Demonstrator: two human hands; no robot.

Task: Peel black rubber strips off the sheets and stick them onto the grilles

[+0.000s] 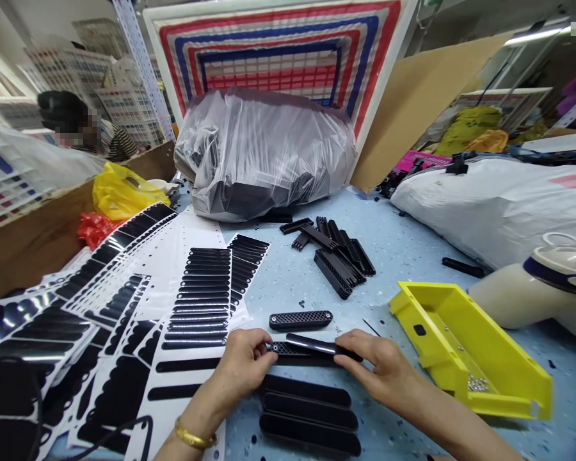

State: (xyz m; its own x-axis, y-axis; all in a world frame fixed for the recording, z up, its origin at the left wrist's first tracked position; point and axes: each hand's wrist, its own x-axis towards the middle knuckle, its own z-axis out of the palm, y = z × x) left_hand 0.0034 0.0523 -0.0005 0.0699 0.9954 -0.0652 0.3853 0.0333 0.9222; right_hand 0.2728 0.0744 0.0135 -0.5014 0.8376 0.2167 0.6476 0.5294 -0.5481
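Observation:
My left hand (244,360) pinches the left end of a black plastic bar with a lattice face (285,351). In my right hand (375,360), between thumb and fingers, is the right end of a glossy black adhesive strip (310,344). The strip lies at a slight slant over the bar; whether it touches it I cannot tell. Just beyond sits another lattice bar (301,320). Several smooth black bars (310,413) lie side by side nearer me. Left of my hands is a white sheet of black strips (198,301), with two separate strips lower down.
A yellow bin (465,346) with small metal parts stands at right, beside a cream bottle (518,288). Loose black bars (338,253) are heaped beyond my hands. A plastic-wrapped bundle (269,150) is at the back. More strip sheets (43,333) cover the left; a person (91,128) is farther off.

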